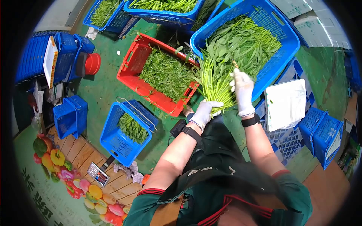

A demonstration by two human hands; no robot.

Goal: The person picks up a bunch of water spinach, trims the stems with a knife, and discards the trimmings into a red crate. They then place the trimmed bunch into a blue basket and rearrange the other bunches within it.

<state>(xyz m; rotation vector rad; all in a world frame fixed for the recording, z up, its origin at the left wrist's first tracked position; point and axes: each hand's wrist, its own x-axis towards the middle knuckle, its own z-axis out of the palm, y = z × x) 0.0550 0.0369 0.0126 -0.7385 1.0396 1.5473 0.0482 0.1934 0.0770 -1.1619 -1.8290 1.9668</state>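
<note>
My left hand (pixel 204 113), in a white glove, is closed round the lower stems of a bunch of water spinach (pixel 213 87). The leafy end of the bunch points away from me, over the near edge of a large blue crate (pixel 277 67). Just right of the stems is my gloved right hand (pixel 243 88), its fingers curled. A small yellow-brown piece (pixel 235 64) shows at its fingertips, too small to name. More water spinach (pixel 245 45) fills the blue crate. To the left, a red crate (pixel 132 81) holds loose leaves and cut greens (pixel 167 73).
A smaller blue basket (pixel 113 137) with some greens stands at lower left, near a scale display (pixel 98 174). Blue crates (pixel 162 17) of greens line the far side. At right are a white foam lid (pixel 285 104) and stacked blue baskets (pixel 320 133).
</note>
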